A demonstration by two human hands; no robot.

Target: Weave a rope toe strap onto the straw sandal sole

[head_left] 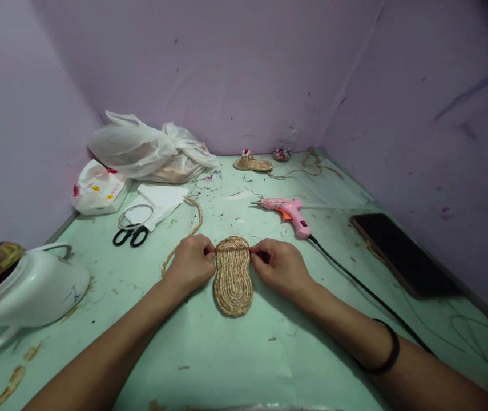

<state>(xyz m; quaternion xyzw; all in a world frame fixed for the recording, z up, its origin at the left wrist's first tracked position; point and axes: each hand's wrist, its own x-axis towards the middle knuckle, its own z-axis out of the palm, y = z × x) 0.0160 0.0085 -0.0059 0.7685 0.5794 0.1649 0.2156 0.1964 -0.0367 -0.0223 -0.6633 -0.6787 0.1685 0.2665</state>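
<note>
A small slipper sole (pixel 234 285) of coiled, braided straw cord lies flat on the table in front of me. Across its upper part runs a thin brownish strand (pixel 233 250), level with my fingertips. My left hand (pixel 192 258) is closed in a pinch at the strand's left end, against the sole's edge. At the right edge my right hand (pixel 281 264) pinches the other end between thumb and finger. A length of braided cord (pixel 200 214) curves out from behind my left hand. To the right lies a pink glue gun (pixel 280 206), its nozzle pointing left.
Black-handled scissors (pixel 130 234) lie at left, partly under white paper (pixel 158 202). A white pitcher (pixel 51 285), a tied plastic bag (pixel 153 148) and a small box (pixel 102 191) stand left. A phone (pixel 402 254) lies right; a finished-looking straw slipper (pixel 253 165) sits at the back.
</note>
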